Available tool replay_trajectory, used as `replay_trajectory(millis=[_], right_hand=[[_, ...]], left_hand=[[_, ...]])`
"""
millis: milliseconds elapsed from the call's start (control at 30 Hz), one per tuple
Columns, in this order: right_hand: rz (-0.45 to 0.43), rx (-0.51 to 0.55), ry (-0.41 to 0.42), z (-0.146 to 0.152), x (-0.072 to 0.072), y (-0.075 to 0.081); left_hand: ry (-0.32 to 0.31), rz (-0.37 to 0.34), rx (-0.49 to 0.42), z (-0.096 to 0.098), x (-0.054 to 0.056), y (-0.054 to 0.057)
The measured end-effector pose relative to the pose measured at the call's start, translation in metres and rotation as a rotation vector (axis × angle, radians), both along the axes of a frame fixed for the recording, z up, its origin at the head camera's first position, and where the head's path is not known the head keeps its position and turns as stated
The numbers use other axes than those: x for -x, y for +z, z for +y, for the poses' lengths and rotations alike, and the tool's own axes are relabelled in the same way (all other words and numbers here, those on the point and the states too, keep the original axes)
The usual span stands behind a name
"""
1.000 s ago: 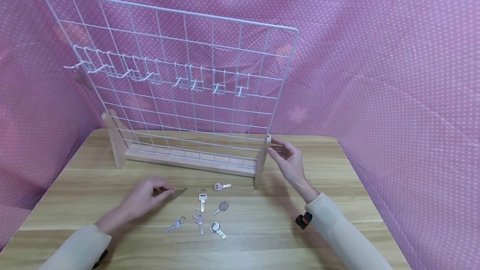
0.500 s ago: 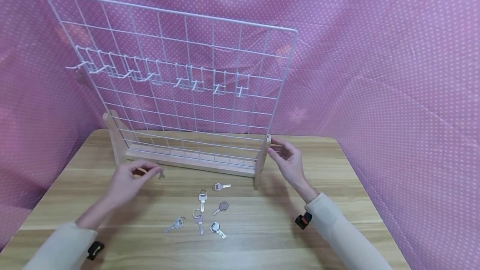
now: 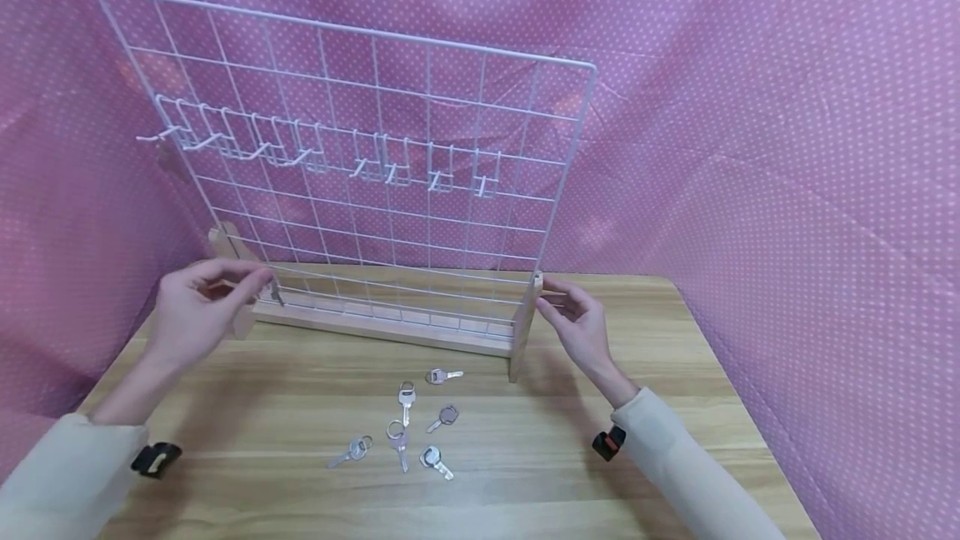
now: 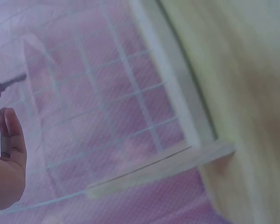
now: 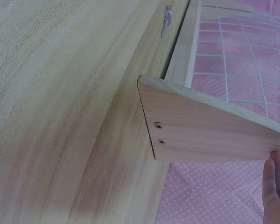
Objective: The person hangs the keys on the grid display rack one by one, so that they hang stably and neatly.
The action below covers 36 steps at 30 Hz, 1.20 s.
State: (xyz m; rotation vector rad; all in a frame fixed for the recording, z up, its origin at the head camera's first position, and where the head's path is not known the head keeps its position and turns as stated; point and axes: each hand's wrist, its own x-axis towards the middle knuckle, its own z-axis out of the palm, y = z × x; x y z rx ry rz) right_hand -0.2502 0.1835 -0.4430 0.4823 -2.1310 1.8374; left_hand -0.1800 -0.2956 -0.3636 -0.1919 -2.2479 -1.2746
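My left hand [image 3: 191,307] pinches a small key [image 3: 277,293] between thumb and fingertips, in front of the rack's lower left part. In the left wrist view that key [image 4: 9,85] shows as a dark shape above the fingertips. The rack is a white wire grid [image 3: 397,227] standing in a wooden base [image 3: 382,330]. A row of white hooks [image 3: 303,158] hangs across it, with no keys on them. My right hand [image 3: 581,327] touches the rack's right wooden end piece [image 3: 522,327]; in the right wrist view its fingertips rest against this panel [image 5: 205,123].
Several keys with rings lie on the wooden table [image 3: 615,457] in front of the rack, among them a key [image 3: 406,401] and a round-headed key [image 3: 435,461]. Pink dotted cloth [image 3: 765,148] surrounds the table at the back and sides.
My left hand has carried the key up and to the left, from low over the table to the rack's lower left. My right hand has stayed at the end piece.
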Motion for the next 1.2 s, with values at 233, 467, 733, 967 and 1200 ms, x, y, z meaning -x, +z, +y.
replay_trajectory(millis=[233, 467, 733, 967, 1200], right_hand=[[0.016, 0.005, -0.003, -0.001, 0.001, -0.001], [0.033, -0.001, -0.005, 0.0, 0.003, -0.004], [0.034, 0.012, 0.005, 0.0, 0.004, -0.003], [0.036, 0.002, 0.007, -0.001, 0.003, -0.002], [0.014, -0.011, 0.005, 0.001, 0.002, -0.001]], left_hand=[[0.029, 0.06, -0.043, -0.008, 0.009, 0.038], [0.036, 0.108, -0.182, -0.015, 0.02, 0.073], [0.053, 0.304, -0.34, -0.025, 0.037, 0.098], [0.029, 0.347, -0.425, -0.033, 0.049, 0.102], [0.013, 0.339, -0.509, -0.036, 0.058, 0.095]])
